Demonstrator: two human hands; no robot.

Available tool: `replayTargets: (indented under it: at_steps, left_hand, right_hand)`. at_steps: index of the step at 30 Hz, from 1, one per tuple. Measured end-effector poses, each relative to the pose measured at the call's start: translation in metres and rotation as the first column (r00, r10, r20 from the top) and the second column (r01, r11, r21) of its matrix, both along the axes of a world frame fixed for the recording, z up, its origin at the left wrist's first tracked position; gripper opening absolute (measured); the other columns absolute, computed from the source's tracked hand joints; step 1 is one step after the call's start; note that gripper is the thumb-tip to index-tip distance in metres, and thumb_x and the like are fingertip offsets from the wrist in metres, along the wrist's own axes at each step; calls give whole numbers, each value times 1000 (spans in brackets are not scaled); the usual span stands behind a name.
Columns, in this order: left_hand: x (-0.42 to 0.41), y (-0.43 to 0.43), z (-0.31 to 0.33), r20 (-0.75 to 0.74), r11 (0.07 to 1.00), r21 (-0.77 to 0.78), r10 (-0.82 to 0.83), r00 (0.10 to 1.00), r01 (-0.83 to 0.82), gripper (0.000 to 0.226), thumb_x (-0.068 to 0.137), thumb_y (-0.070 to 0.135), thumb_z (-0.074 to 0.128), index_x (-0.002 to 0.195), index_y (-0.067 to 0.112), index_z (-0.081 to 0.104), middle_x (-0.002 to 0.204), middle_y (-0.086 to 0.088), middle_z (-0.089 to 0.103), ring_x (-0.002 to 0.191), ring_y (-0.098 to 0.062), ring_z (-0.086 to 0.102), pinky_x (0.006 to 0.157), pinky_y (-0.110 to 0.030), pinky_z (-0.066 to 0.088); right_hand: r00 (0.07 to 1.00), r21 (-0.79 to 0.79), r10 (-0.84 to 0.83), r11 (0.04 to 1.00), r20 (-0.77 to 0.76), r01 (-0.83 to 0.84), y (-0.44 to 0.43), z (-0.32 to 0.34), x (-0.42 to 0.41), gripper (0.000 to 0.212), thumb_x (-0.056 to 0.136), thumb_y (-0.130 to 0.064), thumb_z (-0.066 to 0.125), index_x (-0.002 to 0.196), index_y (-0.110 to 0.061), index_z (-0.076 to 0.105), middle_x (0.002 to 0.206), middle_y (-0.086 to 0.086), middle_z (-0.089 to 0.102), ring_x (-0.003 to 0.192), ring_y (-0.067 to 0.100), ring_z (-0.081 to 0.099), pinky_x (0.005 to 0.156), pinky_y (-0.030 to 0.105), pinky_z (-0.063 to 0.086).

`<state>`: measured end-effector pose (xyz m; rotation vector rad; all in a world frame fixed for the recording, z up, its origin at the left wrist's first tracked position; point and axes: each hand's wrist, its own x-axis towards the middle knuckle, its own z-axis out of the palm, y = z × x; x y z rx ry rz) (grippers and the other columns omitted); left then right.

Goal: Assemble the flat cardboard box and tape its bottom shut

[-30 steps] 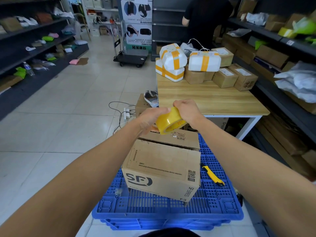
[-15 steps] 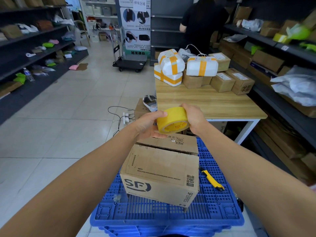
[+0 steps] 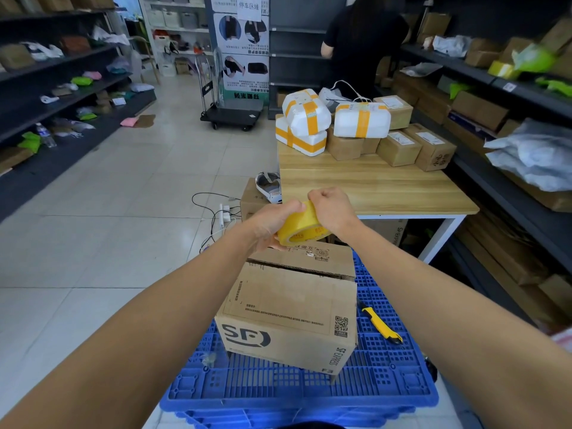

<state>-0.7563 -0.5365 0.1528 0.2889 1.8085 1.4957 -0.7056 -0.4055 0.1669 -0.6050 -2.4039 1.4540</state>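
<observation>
Above the box [image 3: 291, 308], both hands now clamp the tape roll [image 3: 301, 226] (right hand [image 3: 332, 209] seemingly shifted on top).

One head-worn wide-angle view looks forward and down, close over the blue plastic pallet [image 3: 402, 385], with the wooden table [image 3: 371, 187] beyond.

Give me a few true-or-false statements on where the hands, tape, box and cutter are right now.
1. Both hands, left hand and right hand, hold the yellow roll of packing tape. True.
2. The brown cardboard SF box sits on the wooden table. False: it sits on the blue plastic pallet.
3. The yellow utility knife lies on the pallet right of the box. True.
4. Tape already seals the box's top seam. False: the seam shows no tape.
</observation>
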Motion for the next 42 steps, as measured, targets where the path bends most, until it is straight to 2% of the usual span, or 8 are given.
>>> replayTargets:
  at_steps: [5, 12, 17, 22, 28, 33, 37, 42]
  left_hand:
    - [2, -3, 2, 37, 997, 70, -26, 999, 24, 63, 67, 36, 60, 126, 17, 49, 119, -13, 59, 108, -34, 60, 92, -50, 49]
    - [-2, -11, 1, 49, 993, 105, -63, 997, 57, 44, 86, 25, 52, 128, 11, 46, 126, -17, 54, 101, -36, 62, 81, -46, 55]
    - [-5, -16, 0, 34, 990, 129, -61, 998, 56, 39, 89, 24, 54, 126, 12, 51, 130, -18, 54, 107, -37, 62, 83, -44, 55]
    - [-6, -20, -2, 123, 980, 175, -113, 986, 91, 56, 84, 47, 58, 131, 18, 50, 129, -14, 58, 115, -33, 59, 96, -47, 48]
    - [-8, -18, -4, 62, 989, 148, 3, 998, -12, 52, 78, 43, 68, 121, 15, 57, 122, -14, 62, 107, -30, 63, 93, -46, 51]
    - [-9, -14, -8, -7, 992, 111, 62, 998, -61, 44, 82, 36, 68, 119, 14, 60, 119, -8, 65, 112, -27, 59, 92, -39, 47]
    - [-12, -23, -10, 128, 964, 233, 103, 986, -131, 22, 91, 33, 57, 103, 16, 62, 105, -5, 64, 104, -27, 58, 79, -38, 52]
    - [-9, -24, -5, 228, 944, 326, -31, 973, -46, 43, 83, 42, 60, 118, 18, 57, 125, -12, 55, 108, -29, 57, 73, -40, 57]
  right_hand:
    - [1000, 43, 12, 999, 14, -13, -1, 2, -1, 45, 89, -19, 48, 48, -18, 29, 51, -1, 27, 47, 15, 26, 45, 27, 23]
    - [998, -83, -40, 996, 48, 44, 7, -1, 0, 44, 85, -23, 50, 47, -21, 29, 39, -10, 25, 36, 11, 27, 34, 17, 22]
    - [986, -276, -142, 948, 88, 161, 12, 0, 3, 18, 85, -26, 54, 72, -14, 51, 60, 2, 41, 52, 18, 41, 49, 24, 33]
    - [983, -527, -173, 832, 52, 174, 17, -2, 7, 19, 89, -29, 52, 77, -18, 61, 73, 7, 60, 61, 21, 58, 55, 28, 48]
    - [994, -244, 79, 968, 80, -57, 17, 3, 9, 33, 88, -53, 55, 77, -25, 68, 73, -6, 71, 69, 10, 68, 59, 22, 49]
    - [947, -157, 305, 945, 103, -287, 11, 0, 10, 25, 83, -52, 62, 78, -31, 74, 74, -16, 74, 70, -2, 70, 58, 8, 50]
    - [979, -401, 202, 897, 2, -185, 22, 1, 9, 16, 86, -36, 67, 89, -20, 71, 88, 2, 74, 76, 14, 71, 64, 26, 55]
    - [998, -712, -6, 701, -62, -40, 24, -3, 5, 24, 85, -42, 65, 77, -19, 62, 57, -1, 64, 53, 15, 60, 59, 27, 50]
